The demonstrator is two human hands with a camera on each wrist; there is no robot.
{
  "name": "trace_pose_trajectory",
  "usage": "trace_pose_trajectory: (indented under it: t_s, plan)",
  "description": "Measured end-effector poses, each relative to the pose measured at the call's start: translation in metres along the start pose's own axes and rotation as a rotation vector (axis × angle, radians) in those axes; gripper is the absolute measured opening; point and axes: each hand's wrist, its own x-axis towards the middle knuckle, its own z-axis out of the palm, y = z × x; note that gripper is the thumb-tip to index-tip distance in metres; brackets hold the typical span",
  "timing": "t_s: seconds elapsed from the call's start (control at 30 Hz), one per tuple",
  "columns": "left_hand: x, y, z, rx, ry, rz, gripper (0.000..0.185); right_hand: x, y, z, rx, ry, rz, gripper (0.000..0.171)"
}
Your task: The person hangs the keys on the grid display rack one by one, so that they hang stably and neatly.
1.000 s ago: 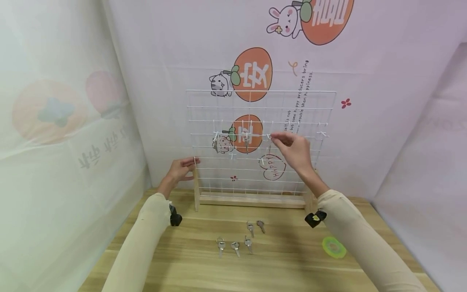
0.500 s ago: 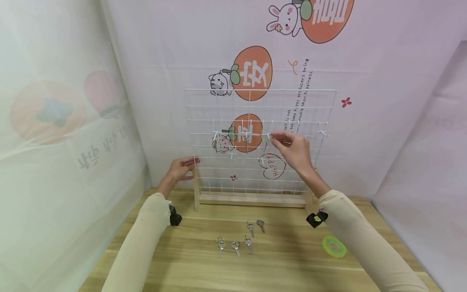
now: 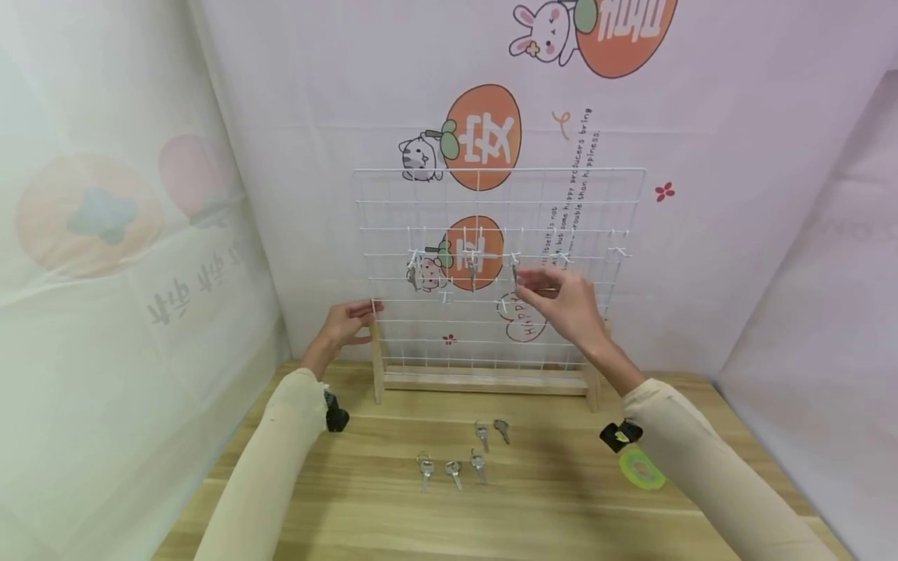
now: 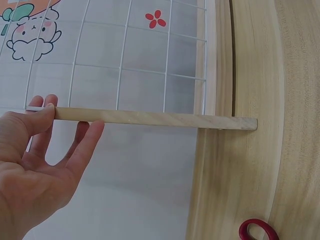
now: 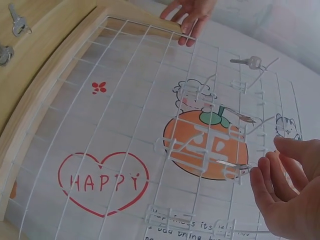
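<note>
A white wire grid rack [image 3: 421, 321] stands upright in a wooden base. My left hand [image 3: 345, 323] grips its left wooden post [image 4: 150, 119], thumb on one side and fingers on the other. From a hook in the grid hangs a key [image 3: 514, 269]; my right hand [image 3: 564, 304] is right beside it, thumb and fingers parted in the right wrist view. To the left, a second key [image 3: 472, 273] and a third key [image 3: 412, 276] hang from hooks in the same row.
Several loose keys [image 3: 453, 471] lie on the wooden table [image 3: 337, 514] before the rack. A yellow-green disc [image 3: 641, 469] lies by the right forearm. Bare white hooks [image 3: 620, 252] sit on the grid. A red loop [image 4: 257, 227] shows in the left wrist view.
My right hand has come down slightly from the hook, and the key now hangs there in plain sight by the fingertips. The left hand stays on the post.
</note>
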Motion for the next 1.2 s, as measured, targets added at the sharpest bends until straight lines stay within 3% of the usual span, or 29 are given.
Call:
trace_pose_trajectory:
  t_s: [0.17,0.6,1.03,1.2]
  plan:
    - [0.000,0.001,0.000,-0.005,0.006,-0.010,0.041,-0.012,0.004,0.004,-0.010,-0.056,0.015,0.030]
    - [0.002,0.002,0.002,-0.020,0.005,-0.020,0.041,-0.053,0.027,0.037,-0.013,-0.166,-0.079,0.020]
    - [0.001,0.002,0.003,0.001,0.009,-0.015,0.041,-0.092,0.064,0.079,-0.006,-0.296,-0.041,0.018]
    - [0.000,0.003,0.002,0.018,0.018,-0.010,0.040,-0.106,0.086,0.098,-0.076,-0.334,-0.029,0.017]
